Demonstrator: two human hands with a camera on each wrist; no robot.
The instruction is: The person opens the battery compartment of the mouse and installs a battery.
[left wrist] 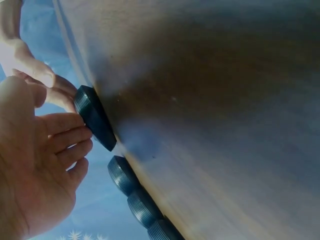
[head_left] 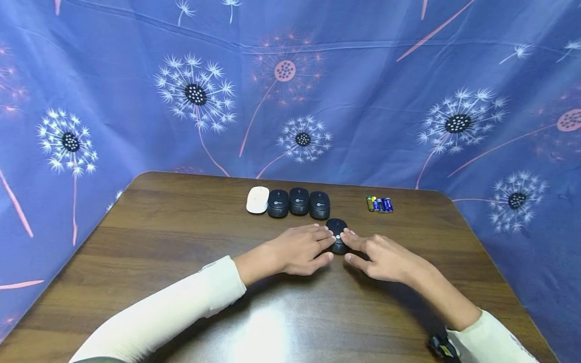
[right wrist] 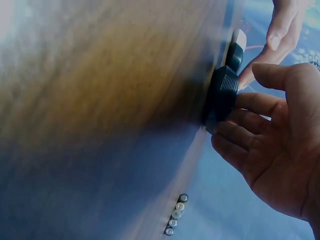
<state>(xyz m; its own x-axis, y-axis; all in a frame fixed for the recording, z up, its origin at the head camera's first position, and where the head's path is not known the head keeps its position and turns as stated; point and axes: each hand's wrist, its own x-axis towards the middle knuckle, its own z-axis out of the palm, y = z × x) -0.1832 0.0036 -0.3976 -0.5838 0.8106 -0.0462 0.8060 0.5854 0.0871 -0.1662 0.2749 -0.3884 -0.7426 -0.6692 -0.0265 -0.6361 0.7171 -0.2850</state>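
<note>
A black computer mouse point(head_left: 336, 226) lies on the table between my two hands. From the left, my left hand point(head_left: 301, 250) reaches over with its fingertips on the mouse's side and top, thumb held apart. My right hand point(head_left: 385, 256) touches the opposite side with its fingertips, its thumb also away from the mouse. In the left wrist view the fingers of the left hand point(left wrist: 45, 155) are nearly straight against the mouse point(left wrist: 94, 117). The right wrist view has the right hand point(right wrist: 275, 135) with extended fingers along the ribbed dark side of the mouse point(right wrist: 222, 95).
Behind the hands stand a white mouse point(head_left: 257, 200) and three black mice point(head_left: 299, 200) in a side-by-side row. Several small batteries point(head_left: 380, 204) lie together at the back right. A blue dandelion-print cloth point(head_left: 354, 91) hangs past the wooden table's point(head_left: 181, 227) far edge.
</note>
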